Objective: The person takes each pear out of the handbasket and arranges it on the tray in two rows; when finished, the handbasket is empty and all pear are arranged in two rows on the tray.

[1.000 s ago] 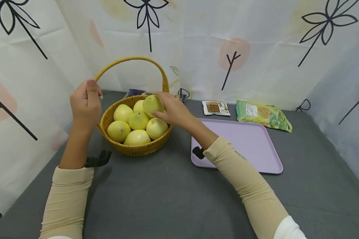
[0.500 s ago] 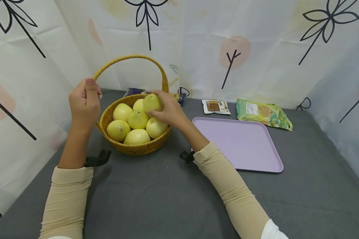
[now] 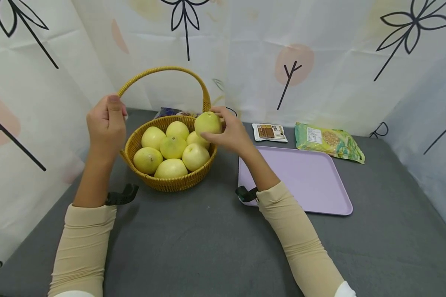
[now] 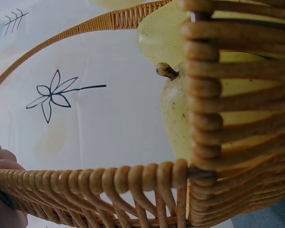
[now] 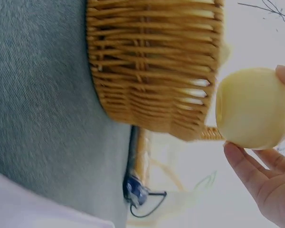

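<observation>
A brown wicker basket [image 3: 171, 185] with a tall arched handle [image 3: 163, 70] stands left of centre in the head view. Several yellow-green pears [image 3: 172, 147] fill it; a stem shows on one pear [image 4: 175, 104] in the left wrist view. My left hand [image 3: 107, 123] grips the handle on its left side. Above the basket's right rim, my right hand [image 3: 232, 132] holds a round pear [image 3: 208, 123] between thumb and fingers. The right wrist view shows this pear [image 5: 254, 109] raised beside the basket's rim, apart from the table.
A lilac tray [image 3: 304, 177] lies right of the basket on the grey table [image 3: 208, 247]. Behind it are a small white-and-brown packet [image 3: 269, 133] and a green bag [image 3: 328, 142]. A dark packet [image 3: 168, 112] lies partly hidden behind the basket. Patterned white cloth [image 3: 245, 53] hangs behind.
My right hand has lifted a pear from the pile and carried it rightward to the basket's right rim. My left hand keeps its grip on the handle.
</observation>
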The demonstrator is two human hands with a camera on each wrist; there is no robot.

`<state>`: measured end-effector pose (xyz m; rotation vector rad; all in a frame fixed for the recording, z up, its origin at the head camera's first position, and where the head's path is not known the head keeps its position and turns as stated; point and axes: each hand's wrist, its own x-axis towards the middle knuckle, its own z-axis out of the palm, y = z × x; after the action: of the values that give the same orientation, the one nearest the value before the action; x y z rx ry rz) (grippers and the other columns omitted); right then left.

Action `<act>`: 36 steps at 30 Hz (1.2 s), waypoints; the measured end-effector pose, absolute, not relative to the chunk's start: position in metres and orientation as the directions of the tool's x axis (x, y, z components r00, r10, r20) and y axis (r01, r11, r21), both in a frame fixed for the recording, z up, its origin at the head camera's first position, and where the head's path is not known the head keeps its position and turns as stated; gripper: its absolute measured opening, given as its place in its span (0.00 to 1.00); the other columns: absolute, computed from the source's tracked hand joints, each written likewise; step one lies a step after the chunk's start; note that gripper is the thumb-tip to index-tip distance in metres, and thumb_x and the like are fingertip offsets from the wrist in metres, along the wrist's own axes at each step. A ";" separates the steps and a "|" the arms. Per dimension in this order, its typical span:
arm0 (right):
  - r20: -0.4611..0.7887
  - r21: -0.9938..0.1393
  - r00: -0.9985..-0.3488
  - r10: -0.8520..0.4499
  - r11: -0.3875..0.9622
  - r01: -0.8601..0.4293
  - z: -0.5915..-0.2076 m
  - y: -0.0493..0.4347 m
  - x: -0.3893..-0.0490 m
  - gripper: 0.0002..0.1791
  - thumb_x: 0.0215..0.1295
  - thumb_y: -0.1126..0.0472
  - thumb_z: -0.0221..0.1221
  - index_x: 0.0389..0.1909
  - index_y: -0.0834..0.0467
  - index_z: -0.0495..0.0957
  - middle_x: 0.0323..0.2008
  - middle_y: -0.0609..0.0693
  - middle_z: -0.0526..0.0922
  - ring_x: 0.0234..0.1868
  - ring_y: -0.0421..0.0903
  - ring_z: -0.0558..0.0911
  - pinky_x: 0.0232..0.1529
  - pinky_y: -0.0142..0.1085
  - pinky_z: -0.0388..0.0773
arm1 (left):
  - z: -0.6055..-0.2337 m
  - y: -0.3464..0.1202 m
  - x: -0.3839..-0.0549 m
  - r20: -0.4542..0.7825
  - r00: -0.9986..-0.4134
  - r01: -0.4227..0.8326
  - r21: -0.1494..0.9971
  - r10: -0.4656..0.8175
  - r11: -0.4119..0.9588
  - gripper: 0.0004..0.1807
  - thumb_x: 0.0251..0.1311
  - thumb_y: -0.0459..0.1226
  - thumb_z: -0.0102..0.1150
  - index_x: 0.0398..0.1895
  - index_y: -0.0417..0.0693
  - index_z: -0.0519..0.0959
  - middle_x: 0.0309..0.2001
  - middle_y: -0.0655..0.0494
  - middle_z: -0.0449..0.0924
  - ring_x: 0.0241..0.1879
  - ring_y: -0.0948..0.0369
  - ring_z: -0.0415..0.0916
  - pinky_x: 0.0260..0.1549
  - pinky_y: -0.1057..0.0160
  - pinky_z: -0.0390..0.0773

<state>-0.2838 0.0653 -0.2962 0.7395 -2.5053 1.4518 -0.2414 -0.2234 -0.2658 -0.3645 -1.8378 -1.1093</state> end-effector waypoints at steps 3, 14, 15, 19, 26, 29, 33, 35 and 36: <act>0.369 -0.794 -0.871 -0.324 0.376 -0.477 -0.295 0.077 -0.283 0.36 0.58 0.56 0.72 0.66 0.55 0.70 0.60 0.56 0.75 0.49 0.52 0.81 0.44 0.43 0.81 | -0.266 -0.223 -0.242 0.825 -0.528 0.639 0.543 -0.202 0.545 0.21 0.76 0.31 0.42 0.23 0.26 0.71 0.18 0.70 0.65 0.15 0.70 0.55 0.18 0.74 0.55; 0.302 -0.804 -0.909 -0.286 0.435 -0.404 -0.289 0.135 -0.284 0.34 0.57 0.55 0.72 0.64 0.52 0.71 0.56 0.55 0.75 0.48 0.54 0.81 0.45 0.47 0.80 | -0.263 -0.220 -0.238 0.819 -0.538 0.641 0.551 -0.199 0.534 0.21 0.76 0.32 0.42 0.23 0.26 0.70 0.17 0.69 0.64 0.14 0.70 0.54 0.16 0.75 0.53; 0.291 -0.797 -0.913 -0.287 0.454 -0.397 -0.289 0.139 -0.284 0.34 0.56 0.55 0.73 0.63 0.52 0.71 0.56 0.54 0.76 0.48 0.54 0.80 0.45 0.48 0.80 | -0.263 -0.220 -0.238 0.820 -0.538 0.640 0.549 -0.198 0.537 0.21 0.76 0.32 0.42 0.23 0.26 0.70 0.17 0.70 0.64 0.14 0.70 0.54 0.16 0.75 0.53; 0.242 -0.771 -0.921 -0.304 0.516 -0.373 -0.292 0.154 -0.287 0.33 0.56 0.57 0.72 0.61 0.56 0.70 0.56 0.57 0.76 0.51 0.56 0.79 0.47 0.49 0.79 | -0.262 -0.218 -0.237 0.817 -0.540 0.642 0.554 -0.200 0.531 0.21 0.75 0.32 0.42 0.23 0.26 0.70 0.16 0.70 0.64 0.14 0.70 0.54 0.16 0.75 0.52; 0.123 -0.698 -0.935 -0.332 0.641 -0.319 -0.302 0.169 -0.292 0.34 0.55 0.57 0.72 0.60 0.60 0.67 0.59 0.63 0.74 0.53 0.58 0.77 0.50 0.50 0.75 | -0.263 -0.219 -0.237 0.815 -0.541 0.645 0.561 -0.209 0.519 0.21 0.75 0.32 0.42 0.23 0.25 0.70 0.16 0.70 0.64 0.14 0.71 0.56 0.16 0.75 0.54; 0.063 -0.668 -0.938 -0.341 0.684 -0.293 -0.308 0.173 -0.296 0.34 0.54 0.57 0.72 0.59 0.61 0.67 0.59 0.64 0.73 0.54 0.58 0.75 0.52 0.51 0.73 | -0.263 -0.219 -0.237 0.815 -0.542 0.650 0.561 -0.204 0.513 0.21 0.76 0.32 0.42 0.23 0.25 0.69 0.15 0.69 0.63 0.14 0.70 0.56 0.16 0.75 0.53; 0.015 -0.643 -0.931 -0.364 0.710 -0.288 -0.317 0.175 -0.301 0.33 0.54 0.58 0.72 0.57 0.63 0.68 0.58 0.65 0.73 0.55 0.58 0.74 0.53 0.51 0.72 | -0.263 -0.218 -0.237 0.814 -0.543 0.651 0.562 -0.205 0.510 0.21 0.75 0.32 0.42 0.23 0.25 0.69 0.14 0.68 0.63 0.14 0.70 0.56 0.16 0.75 0.53; 0.004 -0.643 -0.930 -0.366 0.712 -0.283 -0.320 0.174 -0.302 0.33 0.54 0.58 0.72 0.56 0.64 0.68 0.57 0.65 0.74 0.55 0.57 0.73 0.54 0.50 0.72 | -0.263 -0.218 -0.236 0.813 -0.544 0.650 0.565 -0.208 0.508 0.21 0.75 0.32 0.42 0.23 0.25 0.69 0.14 0.68 0.63 0.13 0.70 0.56 0.16 0.75 0.53; 0.000 -0.643 -0.932 -0.363 0.714 -0.278 -0.321 0.174 -0.302 0.32 0.54 0.58 0.73 0.55 0.64 0.68 0.56 0.64 0.74 0.54 0.57 0.73 0.53 0.50 0.72 | -0.263 -0.218 -0.236 0.813 -0.544 0.650 0.565 -0.209 0.508 0.21 0.75 0.32 0.42 0.23 0.25 0.69 0.14 0.68 0.63 0.13 0.70 0.56 0.16 0.75 0.53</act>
<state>-0.3021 0.1742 -0.3208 0.5686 -3.0237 1.1005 -0.2363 -0.2177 -0.2627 -0.3679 -1.8272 -1.1679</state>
